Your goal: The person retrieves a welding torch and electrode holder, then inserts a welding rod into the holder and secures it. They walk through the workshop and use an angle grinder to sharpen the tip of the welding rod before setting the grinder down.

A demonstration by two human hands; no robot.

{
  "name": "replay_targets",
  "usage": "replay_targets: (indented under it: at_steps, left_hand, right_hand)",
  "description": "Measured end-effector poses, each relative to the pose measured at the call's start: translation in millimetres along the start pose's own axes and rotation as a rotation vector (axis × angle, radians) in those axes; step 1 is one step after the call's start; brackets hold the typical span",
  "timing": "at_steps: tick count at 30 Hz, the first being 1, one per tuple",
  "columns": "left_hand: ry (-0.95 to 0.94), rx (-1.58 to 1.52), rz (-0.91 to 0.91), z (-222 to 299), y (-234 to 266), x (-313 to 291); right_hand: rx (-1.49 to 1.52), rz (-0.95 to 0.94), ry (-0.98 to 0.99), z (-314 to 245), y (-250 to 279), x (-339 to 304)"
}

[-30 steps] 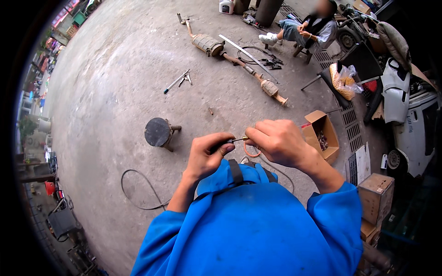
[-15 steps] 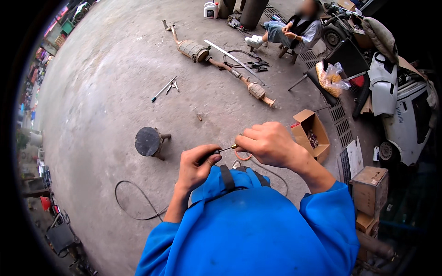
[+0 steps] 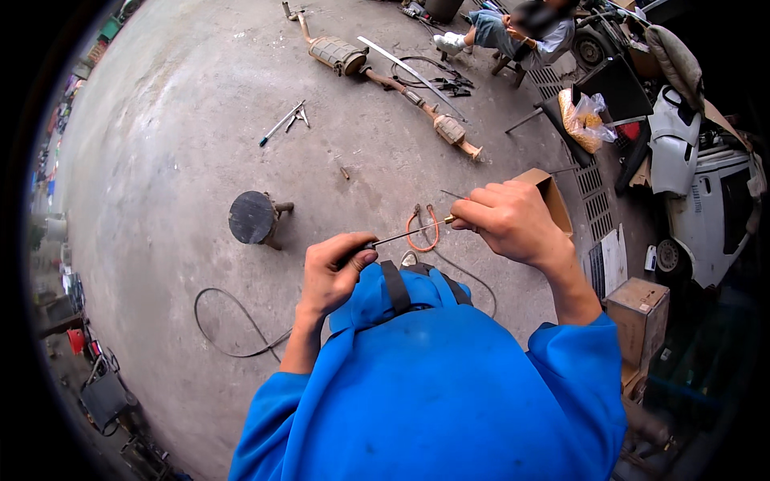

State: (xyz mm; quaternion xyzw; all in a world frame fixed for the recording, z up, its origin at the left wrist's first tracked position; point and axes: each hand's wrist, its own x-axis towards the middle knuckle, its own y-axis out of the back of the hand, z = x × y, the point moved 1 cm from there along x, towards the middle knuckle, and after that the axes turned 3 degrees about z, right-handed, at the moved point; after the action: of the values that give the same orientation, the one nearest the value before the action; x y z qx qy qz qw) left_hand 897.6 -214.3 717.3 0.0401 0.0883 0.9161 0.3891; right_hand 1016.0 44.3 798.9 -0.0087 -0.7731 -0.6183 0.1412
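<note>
My left hand (image 3: pixel 337 272) is closed round a dark handle-like end, from which a thin metal rod (image 3: pixel 405 233) runs up to the right. At the rod's other end sits a small brass-coloured piece (image 3: pixel 449 220), pinched by my right hand (image 3: pixel 513 220). A thin dark tip sticks out past the right fingers, and I cannot tell whether it belongs to the same rod. Below and behind the rod, an orange hose loop (image 3: pixel 437 239) shows near my shoe (image 3: pixel 410 259).
A round stool (image 3: pixel 250 217) stands to the left, with a dark hose (image 3: pixel 204 337) looped on the floor. An exhaust pipe (image 3: pixel 338 54) lies farther off. An open carton (image 3: pixel 553 196) is right of my hand; a person (image 3: pixel 521 36) sits at the back.
My hands have moved apart, the right one going up and to the right, so more of the rod shows. The view has tilted slightly, shifting the floor items upward.
</note>
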Motion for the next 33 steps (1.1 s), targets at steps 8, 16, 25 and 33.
replay_targets:
  at_steps: [8, 16, 25, 33]
  left_hand:
    - [0.044, -0.008, -0.091, 1.6, -5.5, 14.5]
    - [0.019, -0.013, -0.125, 2.6, -12.5, 22.7]
    - [0.057, -0.083, -0.134, -0.8, 5.0, 35.5]
    - [0.205, -0.09, -0.123, -7.4, -0.7, 27.1]
  right_hand:
    - [-0.021, 0.033, 0.085, -15.7, -21.0, 3.1]
    - [-0.154, 0.042, 0.051, -19.6, -22.5, -1.3]
    - [-0.187, 0.104, 0.049, 12.6, -2.5, -18.7]
    - [-0.273, 0.08, 0.079, -5.0, 3.7, -6.1]
